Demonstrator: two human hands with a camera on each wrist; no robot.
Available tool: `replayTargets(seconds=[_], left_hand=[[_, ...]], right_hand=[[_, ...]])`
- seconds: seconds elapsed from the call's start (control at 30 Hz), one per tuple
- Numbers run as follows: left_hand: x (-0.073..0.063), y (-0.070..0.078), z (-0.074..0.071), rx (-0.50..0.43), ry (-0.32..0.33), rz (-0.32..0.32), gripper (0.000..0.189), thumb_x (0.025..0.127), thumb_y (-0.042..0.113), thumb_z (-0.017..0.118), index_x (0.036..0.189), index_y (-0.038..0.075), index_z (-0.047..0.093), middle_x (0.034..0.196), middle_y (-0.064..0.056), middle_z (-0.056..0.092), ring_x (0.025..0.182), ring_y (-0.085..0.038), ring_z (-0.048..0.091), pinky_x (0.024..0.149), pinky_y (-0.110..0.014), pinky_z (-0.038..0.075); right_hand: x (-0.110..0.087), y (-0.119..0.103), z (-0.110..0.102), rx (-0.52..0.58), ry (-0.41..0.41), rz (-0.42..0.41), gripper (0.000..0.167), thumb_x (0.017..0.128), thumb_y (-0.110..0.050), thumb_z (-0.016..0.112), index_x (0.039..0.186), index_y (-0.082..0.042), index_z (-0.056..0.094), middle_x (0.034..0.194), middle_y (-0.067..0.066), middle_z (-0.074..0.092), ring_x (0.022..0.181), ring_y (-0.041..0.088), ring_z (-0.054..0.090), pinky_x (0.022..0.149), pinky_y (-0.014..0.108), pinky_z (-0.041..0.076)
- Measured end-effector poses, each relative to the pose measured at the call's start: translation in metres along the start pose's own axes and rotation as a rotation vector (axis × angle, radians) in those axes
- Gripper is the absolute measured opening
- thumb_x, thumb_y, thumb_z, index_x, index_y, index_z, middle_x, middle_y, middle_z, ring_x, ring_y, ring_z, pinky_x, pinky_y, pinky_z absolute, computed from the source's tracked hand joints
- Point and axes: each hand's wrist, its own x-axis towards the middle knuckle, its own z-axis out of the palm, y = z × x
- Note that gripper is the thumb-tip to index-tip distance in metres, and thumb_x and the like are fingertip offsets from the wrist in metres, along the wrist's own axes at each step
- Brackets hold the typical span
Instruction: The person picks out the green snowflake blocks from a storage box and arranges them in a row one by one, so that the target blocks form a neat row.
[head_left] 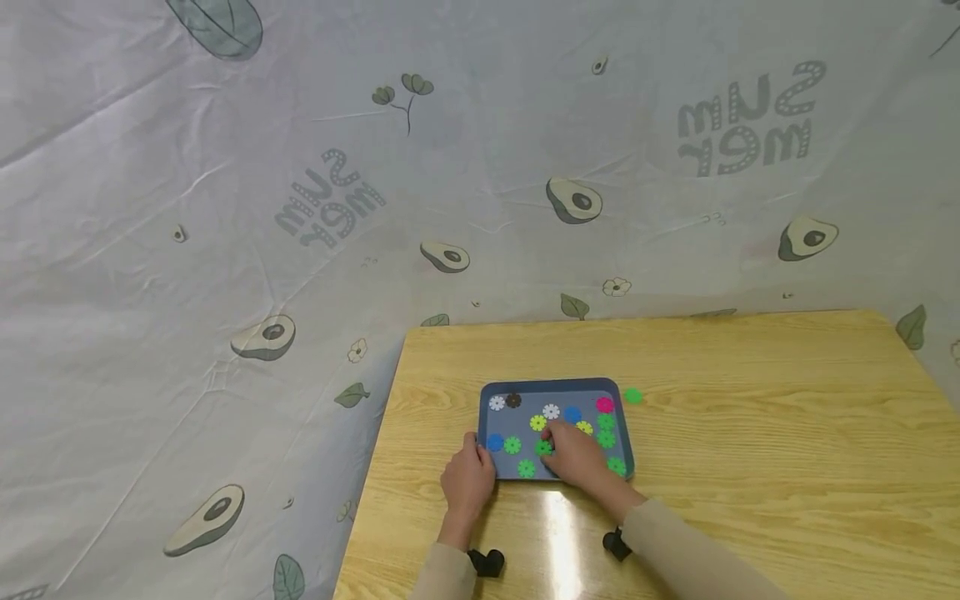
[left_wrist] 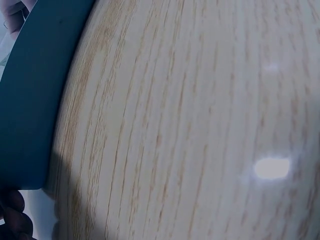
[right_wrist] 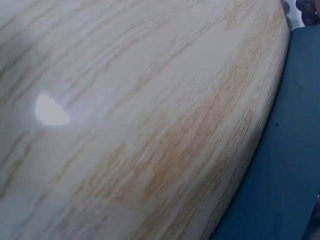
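Note:
A shallow blue-grey tray lies on the wooden table, with flower-shaped plastic discs spread over its bottom. My left hand holds the tray's left rim near the front corner. My right hand reaches over the front rim, its fingers and thumb bent around a green disc that is partly covered; I cannot tell whether they pinch it. Close by are a yellow disc and another green disc. In both wrist views the outer tray wall shows, with only bits of fingers at the edges.
Green discs and a pink disc line the tray's right side. White and brown discs sit at the back left. One loose green disc lies on the table beyond the right rim. A printed curtain hangs behind.

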Motion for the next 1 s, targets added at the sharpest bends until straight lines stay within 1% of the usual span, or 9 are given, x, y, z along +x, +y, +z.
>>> replayTargets(seconds=[0.07, 0.13, 0.3, 0.4, 0.53, 0.63, 0.7, 0.9, 1.0], left_hand=[[-0.001, 0.000, 0.000, 0.000, -0.002, 0.000, 0.023, 0.102, 0.020, 0.058, 0.120, 0.009, 0.067, 0.070, -0.008, 0.066, 0.050, -0.023, 0.056, 0.044, -0.040, 0.037], [-0.001, 0.001, 0.000, 0.001, -0.002, 0.000, 0.023, 0.102, 0.020, 0.058, 0.120, 0.009, 0.067, 0.071, -0.008, 0.067, 0.050, -0.023, 0.056, 0.045, -0.040, 0.038], [-0.002, 0.002, 0.000, -0.002, 0.004, -0.003, 0.022, 0.101, 0.020, 0.060, 0.118, 0.009, 0.067, 0.070, -0.008, 0.066, 0.050, -0.023, 0.056, 0.045, -0.040, 0.038], [-0.003, 0.002, -0.001, -0.002, 0.006, 0.000, 0.022, 0.101, 0.020, 0.060, 0.119, 0.009, 0.068, 0.069, -0.008, 0.065, 0.049, -0.023, 0.055, 0.044, -0.040, 0.038], [-0.003, 0.001, 0.000, 0.003, 0.003, 0.003, 0.023, 0.102, 0.020, 0.059, 0.120, 0.010, 0.067, 0.068, -0.007, 0.065, 0.049, -0.023, 0.055, 0.044, -0.040, 0.038], [-0.003, 0.000, 0.001, 0.006, 0.002, 0.006, 0.023, 0.102, 0.020, 0.059, 0.120, 0.010, 0.067, 0.067, -0.007, 0.064, 0.048, -0.022, 0.054, 0.043, -0.040, 0.038], [-0.002, 0.000, 0.001, 0.006, 0.002, 0.008, 0.022, 0.102, 0.019, 0.059, 0.120, 0.009, 0.067, 0.066, -0.006, 0.062, 0.047, -0.022, 0.053, 0.043, -0.040, 0.037], [-0.002, 0.001, 0.000, 0.006, 0.004, 0.015, 0.022, 0.102, 0.019, 0.059, 0.119, 0.009, 0.067, 0.063, -0.006, 0.060, 0.046, -0.021, 0.051, 0.042, -0.039, 0.036], [-0.002, 0.001, 0.000, 0.008, 0.005, 0.016, 0.022, 0.102, 0.019, 0.058, 0.119, 0.009, 0.067, 0.063, -0.006, 0.061, 0.046, -0.022, 0.051, 0.042, -0.039, 0.036]], right_hand=[[-0.001, 0.001, 0.001, 0.026, 0.003, -0.020, 0.025, 0.082, -0.011, 0.085, 0.098, -0.012, 0.066, 0.082, -0.003, 0.056, 0.072, 0.014, 0.053, 0.065, 0.037, 0.048], [-0.001, 0.002, 0.001, 0.049, 0.014, -0.043, 0.023, 0.083, -0.009, 0.084, 0.097, -0.013, 0.065, 0.079, -0.005, 0.053, 0.069, 0.013, 0.050, 0.065, 0.035, 0.045], [-0.001, 0.003, -0.001, 0.103, 0.093, -0.110, 0.018, 0.085, -0.004, 0.078, 0.097, -0.014, 0.069, 0.077, -0.010, 0.053, 0.068, 0.008, 0.050, 0.065, 0.032, 0.045], [0.001, 0.003, -0.009, 0.148, 0.140, -0.134, 0.017, 0.085, -0.002, 0.078, 0.097, -0.010, 0.070, 0.076, -0.009, 0.055, 0.068, 0.008, 0.050, 0.064, 0.030, 0.045], [0.005, 0.003, -0.025, 0.199, 0.166, -0.118, 0.015, 0.089, -0.002, 0.077, 0.102, -0.005, 0.071, 0.079, -0.005, 0.057, 0.069, 0.009, 0.051, 0.066, 0.029, 0.045], [0.008, 0.005, -0.039, 0.230, 0.160, -0.093, 0.014, 0.092, -0.003, 0.075, 0.106, -0.003, 0.071, 0.084, -0.002, 0.059, 0.073, 0.011, 0.053, 0.069, 0.031, 0.047], [0.009, 0.009, -0.047, 0.231, 0.173, -0.089, 0.015, 0.093, -0.004, 0.075, 0.107, -0.003, 0.071, 0.086, -0.001, 0.060, 0.074, 0.012, 0.055, 0.070, 0.033, 0.048], [0.012, 0.024, -0.064, 0.179, 0.247, -0.092, 0.015, 0.094, -0.007, 0.075, 0.108, -0.004, 0.072, 0.089, 0.001, 0.062, 0.076, 0.014, 0.059, 0.070, 0.035, 0.050], [0.012, 0.031, -0.072, 0.205, 0.250, -0.074, 0.015, 0.096, -0.007, 0.073, 0.110, -0.002, 0.071, 0.093, 0.004, 0.064, 0.079, 0.017, 0.062, 0.072, 0.037, 0.052]])
